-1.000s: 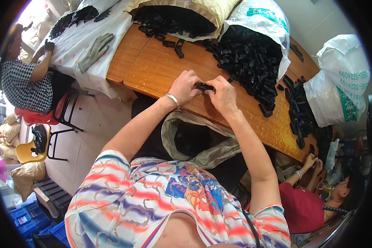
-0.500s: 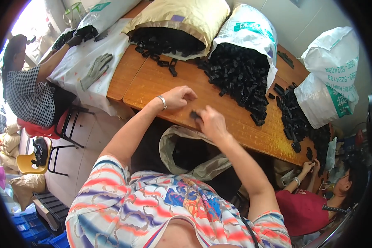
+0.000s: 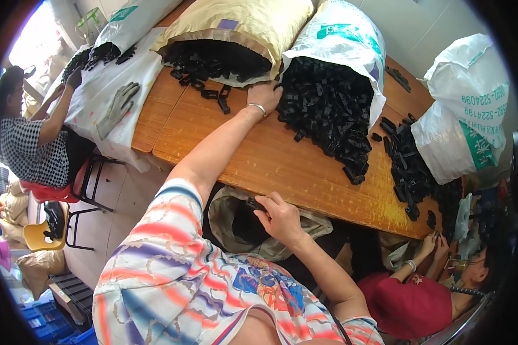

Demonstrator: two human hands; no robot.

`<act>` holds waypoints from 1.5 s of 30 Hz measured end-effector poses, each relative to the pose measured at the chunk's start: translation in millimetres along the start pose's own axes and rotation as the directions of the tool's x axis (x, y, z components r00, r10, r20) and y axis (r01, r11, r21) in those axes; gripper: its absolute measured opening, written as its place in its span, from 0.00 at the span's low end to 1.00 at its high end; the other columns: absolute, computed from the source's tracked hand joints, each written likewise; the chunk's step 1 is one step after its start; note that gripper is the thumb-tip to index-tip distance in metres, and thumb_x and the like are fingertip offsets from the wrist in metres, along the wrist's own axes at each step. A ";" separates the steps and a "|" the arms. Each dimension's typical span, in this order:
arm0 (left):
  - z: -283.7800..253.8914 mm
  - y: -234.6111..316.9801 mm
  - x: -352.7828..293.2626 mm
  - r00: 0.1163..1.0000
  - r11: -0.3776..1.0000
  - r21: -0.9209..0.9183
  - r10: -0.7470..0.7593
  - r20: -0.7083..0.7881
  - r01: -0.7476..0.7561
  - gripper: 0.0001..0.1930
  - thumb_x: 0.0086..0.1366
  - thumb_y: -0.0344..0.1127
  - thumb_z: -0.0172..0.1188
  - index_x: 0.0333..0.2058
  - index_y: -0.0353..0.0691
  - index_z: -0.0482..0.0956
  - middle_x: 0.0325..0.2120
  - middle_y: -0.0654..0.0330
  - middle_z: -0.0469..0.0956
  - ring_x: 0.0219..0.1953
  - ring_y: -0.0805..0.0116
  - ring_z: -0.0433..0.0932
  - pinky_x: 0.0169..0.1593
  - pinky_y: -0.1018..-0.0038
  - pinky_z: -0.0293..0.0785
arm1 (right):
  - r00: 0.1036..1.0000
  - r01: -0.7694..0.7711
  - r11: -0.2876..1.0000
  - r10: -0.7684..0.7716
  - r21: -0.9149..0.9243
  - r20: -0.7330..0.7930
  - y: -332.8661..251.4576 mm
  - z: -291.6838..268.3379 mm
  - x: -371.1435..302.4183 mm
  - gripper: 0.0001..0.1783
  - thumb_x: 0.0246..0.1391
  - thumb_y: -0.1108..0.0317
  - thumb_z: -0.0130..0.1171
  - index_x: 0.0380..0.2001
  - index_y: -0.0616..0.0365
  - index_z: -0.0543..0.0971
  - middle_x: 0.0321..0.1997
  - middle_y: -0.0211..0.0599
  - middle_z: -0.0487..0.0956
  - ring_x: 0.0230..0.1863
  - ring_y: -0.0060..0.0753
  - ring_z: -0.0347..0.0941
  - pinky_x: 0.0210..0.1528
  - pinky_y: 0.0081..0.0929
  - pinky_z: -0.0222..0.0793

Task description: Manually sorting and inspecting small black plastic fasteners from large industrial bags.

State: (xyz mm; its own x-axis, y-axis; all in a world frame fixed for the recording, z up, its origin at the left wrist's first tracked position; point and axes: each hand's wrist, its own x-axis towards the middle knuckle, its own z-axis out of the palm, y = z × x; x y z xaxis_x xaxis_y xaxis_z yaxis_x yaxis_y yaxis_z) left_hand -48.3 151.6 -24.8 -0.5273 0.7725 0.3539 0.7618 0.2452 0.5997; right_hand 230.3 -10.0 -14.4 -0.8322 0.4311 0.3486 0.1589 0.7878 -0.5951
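Observation:
My left hand [image 3: 265, 96] reaches across the table to the left edge of a heap of small black plastic parts [image 3: 328, 103]; its fingertips are hidden against the parts and the sack mouth. Near the table's front edge, my right hand [image 3: 279, 217] pinches one small black plastic part [image 3: 253, 203] between thumb and fingers. Below that hand an open beige sack [image 3: 221, 215] gapes, its inside dark. The heap spills from a white sack [image 3: 342, 29] onto the wooden table [image 3: 253, 155].
A yellowish sack [image 3: 230, 20] of black parts lies at the back. More parts [image 3: 406, 167] lie beside a white sack [image 3: 460, 126] at right. A grey glove [image 3: 118, 109] rests on the left table. Co-workers sit at left [image 3: 26, 144] and right [image 3: 408, 305].
My left hand has moved forward from mid-table to the heap's edge. My right hand, with the black part, has drawn back from the table to above the beige sack.

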 end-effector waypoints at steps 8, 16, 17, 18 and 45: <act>-11.4 14.3 -52.9 0.977 0.983 -0.033 0.183 0.109 -0.180 0.15 0.67 0.46 0.54 0.42 0.45 0.83 0.49 0.55 0.76 0.53 0.50 0.70 0.56 0.58 0.68 | 0.994 -0.101 0.994 0.099 0.032 0.047 -3.2 -2.7 -2.8 0.16 0.47 0.71 0.67 0.42 0.57 0.79 0.35 0.41 0.76 0.30 0.49 0.77 0.29 0.39 0.74; -40.9 -2.5 -88.2 0.940 0.926 -0.231 0.326 0.095 -0.298 0.12 0.64 0.36 0.56 0.45 0.45 0.82 0.46 0.51 0.77 0.52 0.48 0.71 0.59 0.60 0.67 | 0.993 -0.105 0.994 0.106 -0.030 0.041 5.3 9.6 -42.6 0.16 0.47 0.70 0.66 0.42 0.57 0.79 0.37 0.41 0.77 0.31 0.50 0.78 0.31 0.39 0.75; -44.4 -6.6 -92.1 0.941 0.929 -0.220 0.324 0.097 -0.297 0.13 0.63 0.34 0.57 0.45 0.45 0.82 0.46 0.51 0.77 0.52 0.48 0.71 0.59 0.60 0.67 | 0.988 -0.131 0.990 0.135 -0.055 0.076 7.9 14.6 -50.5 0.16 0.47 0.70 0.66 0.42 0.57 0.79 0.38 0.42 0.77 0.32 0.50 0.78 0.32 0.39 0.75; -47.6 -10.7 -95.9 0.942 0.933 -0.207 0.320 0.098 -0.296 0.14 0.61 0.32 0.58 0.46 0.45 0.82 0.46 0.51 0.77 0.52 0.48 0.71 0.59 0.61 0.67 | 0.981 -0.154 0.985 0.162 -0.078 0.110 12.0 21.0 -57.9 0.16 0.47 0.70 0.66 0.42 0.57 0.79 0.38 0.42 0.76 0.33 0.50 0.78 0.32 0.39 0.76; -87.5 2.9 -160.9 0.986 0.983 -0.181 0.062 0.154 -0.034 0.13 0.60 0.37 0.61 0.40 0.35 0.80 0.34 0.49 0.79 0.39 0.52 0.79 0.45 0.63 0.75 | 0.952 -0.307 0.876 0.280 -0.373 -0.128 30.9 -33.6 51.1 0.12 0.48 0.65 0.68 0.34 0.58 0.79 0.37 0.41 0.79 0.37 0.49 0.79 0.38 0.41 0.75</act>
State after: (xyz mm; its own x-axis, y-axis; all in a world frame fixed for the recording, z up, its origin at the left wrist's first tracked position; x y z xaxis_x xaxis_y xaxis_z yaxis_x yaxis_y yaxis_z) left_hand 5.8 -23.3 -17.2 -0.4144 0.8672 0.2761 0.6985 0.1086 0.7073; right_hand 210.5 51.2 9.3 -0.6793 0.6869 0.2583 0.5930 0.7212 -0.3582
